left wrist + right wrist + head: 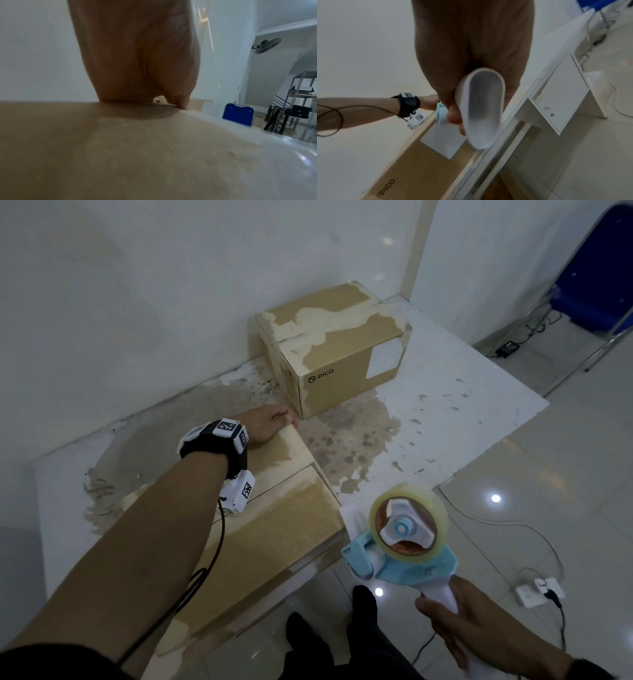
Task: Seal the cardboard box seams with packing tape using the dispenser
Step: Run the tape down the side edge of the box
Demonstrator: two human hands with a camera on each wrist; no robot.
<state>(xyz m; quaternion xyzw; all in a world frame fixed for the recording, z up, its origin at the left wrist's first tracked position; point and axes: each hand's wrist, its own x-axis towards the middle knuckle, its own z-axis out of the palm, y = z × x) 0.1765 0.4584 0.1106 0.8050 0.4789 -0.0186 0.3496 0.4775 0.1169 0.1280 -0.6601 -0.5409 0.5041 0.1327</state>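
Observation:
A long cardboard box (274,535) lies on the white table (445,405) with a seam line (284,481) across its top. My left hand (270,422) rests on its far end, fingers bent down over the far edge, thumb along the rim; the left wrist view shows the palm (137,60) on the box top (120,148). My right hand (479,631) grips the white handle (484,108) of a light-blue tape dispenser (407,563) carrying a clear tape roll (409,518). The dispenser hangs just right of the box's near right corner, apart from it.
A second, smaller PICO cardboard box (335,347) stands at the back against the wall. Beyond the table's right edge are a blue chair (596,278), a power strip (537,590) and loose cables on the tiled floor. My feet (363,611) stand below the table's front edge.

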